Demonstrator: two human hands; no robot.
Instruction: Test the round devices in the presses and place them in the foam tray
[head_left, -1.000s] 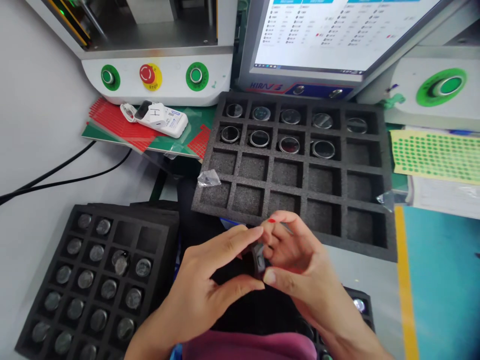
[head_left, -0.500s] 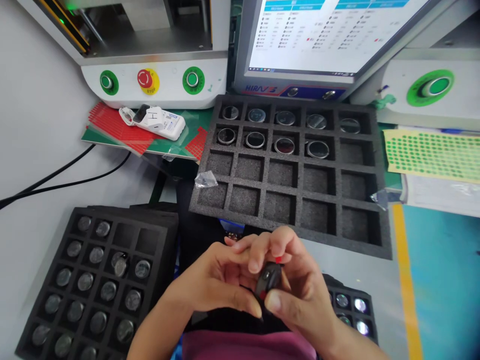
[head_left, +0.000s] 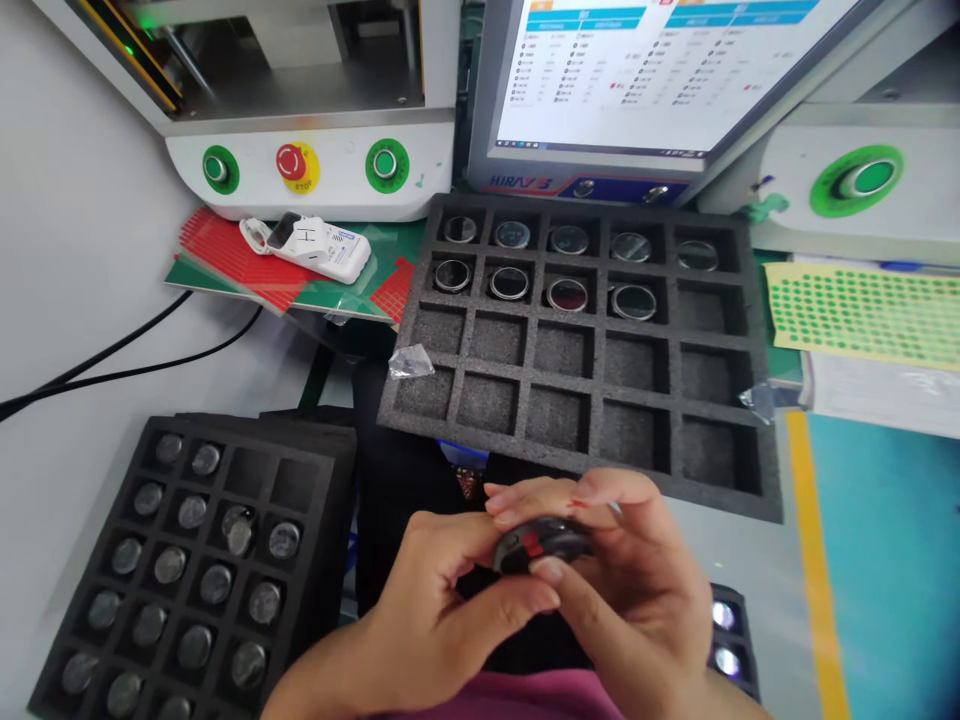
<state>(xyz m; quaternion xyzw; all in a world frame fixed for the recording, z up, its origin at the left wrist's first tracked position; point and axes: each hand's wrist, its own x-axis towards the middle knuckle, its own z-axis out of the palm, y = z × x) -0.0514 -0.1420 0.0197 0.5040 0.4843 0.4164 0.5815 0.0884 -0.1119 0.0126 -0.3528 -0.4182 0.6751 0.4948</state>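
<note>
Between my two hands is a round black watch case (head_left: 517, 550), tilted nearly edge-on, with a red patch on its rim. My left hand (head_left: 442, 590) grips its left side, fingers bent behind it and thumb below. From the right, my right hand (head_left: 637, 560) closes on the same case, thumb tip against its lower edge. A small red strip (head_left: 578, 504) shows at the right fingers. Just beyond the hands lies a black foam tray (head_left: 577, 455), with round glass-faced watch parts (head_left: 568, 294) in its two far rows; the nearer rows show bare compartments.
At left, stacked foam trays (head_left: 315, 500) hold several round parts. A smaller tray (head_left: 739, 625) is partly behind my right arm. Beyond stand a press with a red stop button (head_left: 291, 162), a monitor (head_left: 600, 80), a white handheld device (head_left: 330, 250) and a sheet of green dots (head_left: 855, 310).
The watch case has turned from upright to flatter, its red patch now facing me. Both hands have shifted slightly, the right hand moving rightward. More of the small tray is covered.
</note>
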